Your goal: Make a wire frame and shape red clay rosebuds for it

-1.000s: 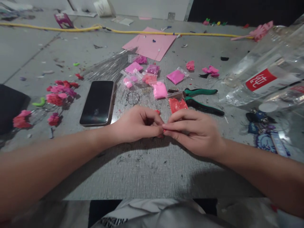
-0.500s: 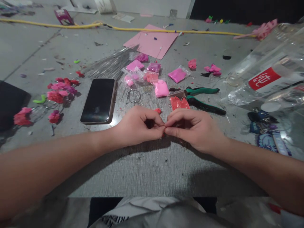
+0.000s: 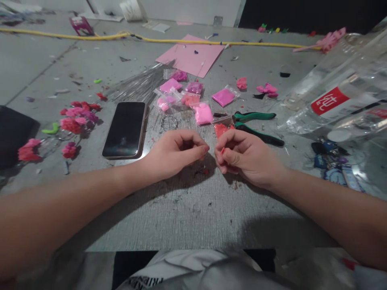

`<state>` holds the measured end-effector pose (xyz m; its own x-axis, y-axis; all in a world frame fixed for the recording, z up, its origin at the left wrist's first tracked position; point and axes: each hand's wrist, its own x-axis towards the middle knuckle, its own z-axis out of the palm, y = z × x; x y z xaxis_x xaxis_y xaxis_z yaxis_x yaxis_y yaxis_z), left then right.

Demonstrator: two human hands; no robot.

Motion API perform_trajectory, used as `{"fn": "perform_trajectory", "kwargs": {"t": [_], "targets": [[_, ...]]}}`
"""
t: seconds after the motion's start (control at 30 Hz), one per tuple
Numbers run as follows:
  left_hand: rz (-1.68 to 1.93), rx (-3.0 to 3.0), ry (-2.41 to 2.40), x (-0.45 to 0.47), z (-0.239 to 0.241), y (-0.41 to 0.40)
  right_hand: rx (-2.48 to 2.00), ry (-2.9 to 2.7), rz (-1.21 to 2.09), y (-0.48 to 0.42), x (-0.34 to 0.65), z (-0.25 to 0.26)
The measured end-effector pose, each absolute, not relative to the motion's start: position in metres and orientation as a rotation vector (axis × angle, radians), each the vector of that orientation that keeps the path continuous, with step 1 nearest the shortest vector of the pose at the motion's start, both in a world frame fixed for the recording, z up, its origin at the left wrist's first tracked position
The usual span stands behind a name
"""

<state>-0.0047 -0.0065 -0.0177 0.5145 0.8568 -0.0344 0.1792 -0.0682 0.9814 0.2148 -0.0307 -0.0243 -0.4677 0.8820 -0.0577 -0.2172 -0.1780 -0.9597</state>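
One small red clay bit [image 3: 222,151]: pinched at right hand [image 3: 246,157] fingertips, near centre.
Left hand [image 3: 175,155]: thumb pressed to forefinger, contents unclear — just left of the bit.
Nearer hand: right — already gripping.

Grey table [image 3: 187,217] bears a phone [image 3: 124,129], pliers [image 3: 256,125], pink bags [image 3: 203,114] and clay flowers [image 3: 75,119].

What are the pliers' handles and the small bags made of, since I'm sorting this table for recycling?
Pliers' handles: matte green and black, probably rubbery plastic sleeves. Small bags: thin clear plastic film, glossy and crinkled, with the pink filling showing through.
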Motion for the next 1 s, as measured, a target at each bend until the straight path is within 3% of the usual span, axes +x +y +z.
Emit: {"fn": "perform_trajectory", "kwargs": {"t": [0.33,0.77,1.0], "targets": [[0.394,2.567,0.432,-0.025,-0.017,-0.004,-0.698,-1.334,1.772,-0.025,0.223,-0.039],[0.396,2.616,0.55,-0.018,-0.027,-0.003,-0.698,-1.34,1.723,-0.025,0.22,-0.039],[0.589,2.266,0.506,-0.018,-0.024,0.002,-0.659,-1.327,1.668,-0.023,0.222,-0.044]]}}
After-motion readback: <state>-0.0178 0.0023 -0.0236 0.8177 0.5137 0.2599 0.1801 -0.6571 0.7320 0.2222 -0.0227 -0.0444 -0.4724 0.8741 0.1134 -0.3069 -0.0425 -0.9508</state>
